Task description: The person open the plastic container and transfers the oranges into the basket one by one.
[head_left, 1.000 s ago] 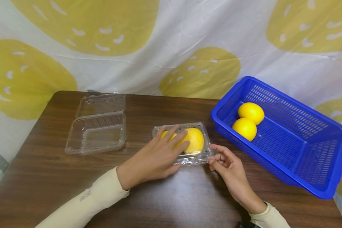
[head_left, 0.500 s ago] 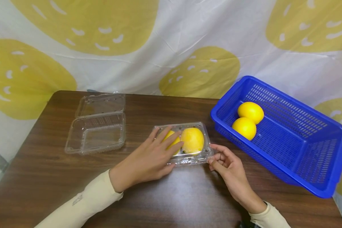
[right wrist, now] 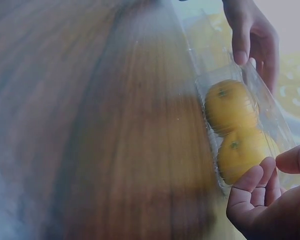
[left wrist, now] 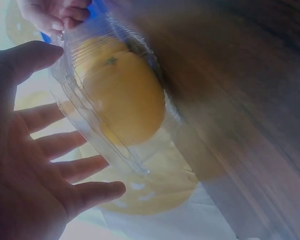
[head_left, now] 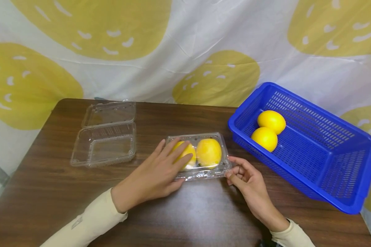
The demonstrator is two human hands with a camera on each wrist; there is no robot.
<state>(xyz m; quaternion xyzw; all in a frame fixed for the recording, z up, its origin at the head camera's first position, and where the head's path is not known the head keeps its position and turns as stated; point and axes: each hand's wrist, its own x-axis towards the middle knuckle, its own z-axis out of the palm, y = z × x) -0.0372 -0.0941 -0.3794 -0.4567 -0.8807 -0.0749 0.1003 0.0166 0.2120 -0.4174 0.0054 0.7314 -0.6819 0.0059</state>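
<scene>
A closed clear plastic clamshell box (head_left: 201, 175) lies mid-table in the head view, with two yellow-orange oranges inside. The right orange (head_left: 209, 152) shows plainly through the lid; fingers partly cover the left orange (right wrist: 230, 107). My left hand (head_left: 151, 175) is over the box's left end, fingers spread across the lid and thumb by the front edge. In the left wrist view those fingers are straight and apart. At the front right corner, my right hand (head_left: 250, 188) pinches the box rim between thumb and fingers.
An open clear clamshell box (head_left: 103, 147) stands at the left of the brown table (head_left: 185, 216), its lid folded back. To the right, a blue plastic basket (head_left: 309, 185) holds two more oranges (head_left: 265, 139). A patterned cloth (head_left: 142, 82) hangs behind.
My left hand has slid leftward across the lid, uncovering the right orange and more of the left one. My right hand has stayed at the box's corner.
</scene>
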